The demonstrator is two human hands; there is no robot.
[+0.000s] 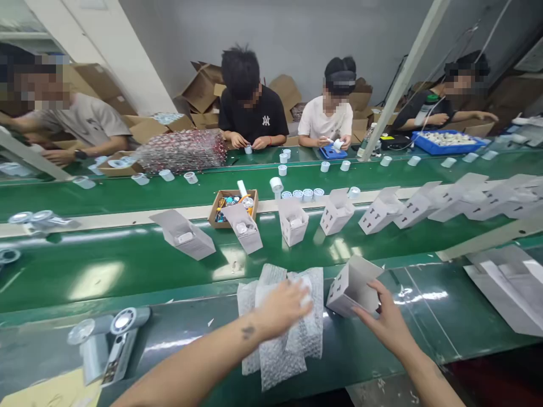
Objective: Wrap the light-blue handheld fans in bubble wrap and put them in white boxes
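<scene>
My left hand (pixel 282 308) is closed over a small white item on top of a stack of bubble-wrap bags (pixel 278 345) at the near edge of the green table. My right hand (pixel 384 319) grips the lower side of an open white carton (pixel 352 285) with small cut-out holes, which lies tilted just right of the bubble wrap. The carton's flap stands open, facing up and away from me.
A green conveyor belt (pixel 127 265) carries several open white cartons (pixel 337 212) in a row. A brown box of small parts (pixel 231 206) sits mid-belt. Silver hand-held devices (pixel 110 345) lie near left; flat carton blanks (pixel 509 285) near right. Several people work across the belt.
</scene>
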